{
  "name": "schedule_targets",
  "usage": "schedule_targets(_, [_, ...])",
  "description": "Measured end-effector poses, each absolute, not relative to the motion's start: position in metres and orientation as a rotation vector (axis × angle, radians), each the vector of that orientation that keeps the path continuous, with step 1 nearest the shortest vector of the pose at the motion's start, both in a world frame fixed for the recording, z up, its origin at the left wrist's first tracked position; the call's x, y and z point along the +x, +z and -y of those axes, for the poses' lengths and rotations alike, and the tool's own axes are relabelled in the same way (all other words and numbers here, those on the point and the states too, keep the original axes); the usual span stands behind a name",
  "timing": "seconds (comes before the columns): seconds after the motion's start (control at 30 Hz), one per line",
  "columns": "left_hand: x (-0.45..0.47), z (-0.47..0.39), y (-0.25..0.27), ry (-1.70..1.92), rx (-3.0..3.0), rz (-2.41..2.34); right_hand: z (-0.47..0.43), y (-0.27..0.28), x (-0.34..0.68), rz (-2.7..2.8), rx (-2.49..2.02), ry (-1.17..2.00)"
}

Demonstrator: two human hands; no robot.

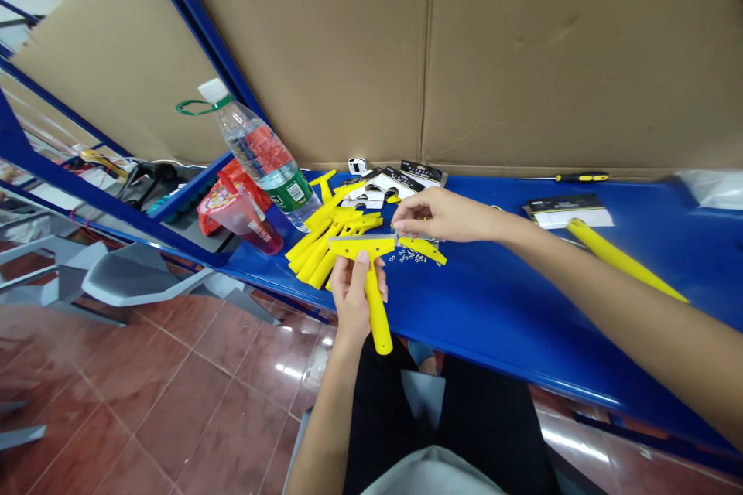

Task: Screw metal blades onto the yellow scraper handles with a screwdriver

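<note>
My left hand (353, 300) is wrapped round the upper handle of a yellow scraper (379, 321), with the thumb on its wide head. A thin grey blade edge runs along the top of that head. My right hand (435, 214) is pinched at the head's right end; what its fingertips hold is too small to make out. Just below it lies a loose yellow curved piece (426, 250), among several small metal nuts (403, 257) on the blue table (441, 317). Left of the scraper is a pile of yellow scraper handles (313, 251).
A water bottle (272, 162) and a red cup (255, 224) stand at the left. Printed cards (400, 184) lie behind the pile. To the right are another card (569, 210), a yellow handle (627, 263) and a screwdriver (582, 178). Cardboard (551, 54) walls the back.
</note>
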State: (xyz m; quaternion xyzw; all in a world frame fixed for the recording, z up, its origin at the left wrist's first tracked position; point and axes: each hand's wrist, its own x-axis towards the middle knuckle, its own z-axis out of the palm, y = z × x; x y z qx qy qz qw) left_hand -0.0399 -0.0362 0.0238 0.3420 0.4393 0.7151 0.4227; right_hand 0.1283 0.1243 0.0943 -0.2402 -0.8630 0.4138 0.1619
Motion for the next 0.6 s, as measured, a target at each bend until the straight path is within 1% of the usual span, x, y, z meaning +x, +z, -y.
schedule_targets(0.1, [-0.041,0.036,0.022,1.83,0.831,-1.091,-0.132,0.089,0.134,2.626,-0.686,1.061])
schedule_targets(0.2, [-0.041,0.035,0.022,1.816,0.825,-1.093,-0.139,0.08,0.138,2.774,-0.702,1.021])
schedule_targets(0.4, [-0.041,0.035,0.021,1.803,0.818,-1.108,-0.144,0.076,0.144,2.972,-0.709,1.168])
schedule_targets(0.6, [-0.04,0.034,0.023,1.803,0.823,-1.111,-0.148,0.074,0.149,3.048,-0.652,1.144])
